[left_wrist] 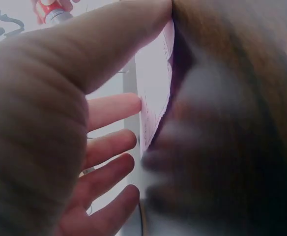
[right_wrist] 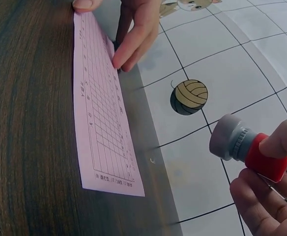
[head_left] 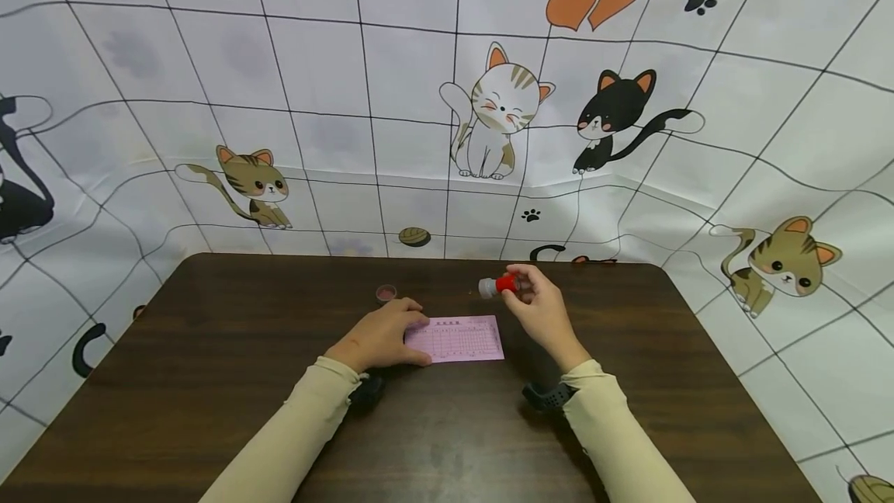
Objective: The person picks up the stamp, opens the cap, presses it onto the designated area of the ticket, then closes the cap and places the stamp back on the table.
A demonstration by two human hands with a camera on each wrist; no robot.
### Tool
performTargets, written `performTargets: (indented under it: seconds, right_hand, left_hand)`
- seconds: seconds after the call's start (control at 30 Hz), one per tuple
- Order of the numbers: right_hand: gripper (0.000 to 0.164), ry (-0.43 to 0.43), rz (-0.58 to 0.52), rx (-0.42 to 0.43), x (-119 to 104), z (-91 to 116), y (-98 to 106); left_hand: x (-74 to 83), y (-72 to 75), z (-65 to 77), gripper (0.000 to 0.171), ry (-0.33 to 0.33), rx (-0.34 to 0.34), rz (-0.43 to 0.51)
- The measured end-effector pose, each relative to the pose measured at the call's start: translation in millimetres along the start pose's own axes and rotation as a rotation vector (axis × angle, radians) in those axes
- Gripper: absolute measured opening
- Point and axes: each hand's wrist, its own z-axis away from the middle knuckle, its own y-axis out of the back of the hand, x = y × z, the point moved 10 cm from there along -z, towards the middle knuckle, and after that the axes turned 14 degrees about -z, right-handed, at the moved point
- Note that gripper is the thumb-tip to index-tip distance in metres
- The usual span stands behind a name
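The right grip point(head_left: 545, 313) pinches the red end of a red-and-grey stamp point(head_left: 497, 286) between thumb and fingers, holding it clear of the table point(head_left: 209, 379), grey end toward 9 o'clock. The left grip point(head_left: 386, 334) is loosely spread, fingers fairly straight, with thumb and forefinger touching opposite long edges of a pink printed slip point(head_left: 461, 340) at its 9 o'clock end. The slip lies on the table, a grid printed across it; in the head view the stamp is between 1 and 2 o'clock from its middle. A small round container point(head_left: 386, 293), reddish inside, sits at about 10 o'clock from the slip, just beyond the left grip. At 12 o'clock, past the table's far edge, is a white sheet point(head_left: 314, 130) with black lines and printed cats.
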Motion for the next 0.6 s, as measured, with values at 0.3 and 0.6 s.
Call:
performTargets:
  seconds: [0.3, 0.6]
  right_hand:
    - [0.035, 0.023, 0.056, -0.030, -7.1, 0.9, -4.0]
    - [0.031, 0.063, 0.218, -0.129, -17.1, 5.1, -18.2]
  left_hand:
    - [-4.8, 0.3, -4.5, 0.073, 0.029, 0.007, 0.042]
    - [-6.7, -0.1, -4.6, 0.077, 0.063, 0.014, 0.024]
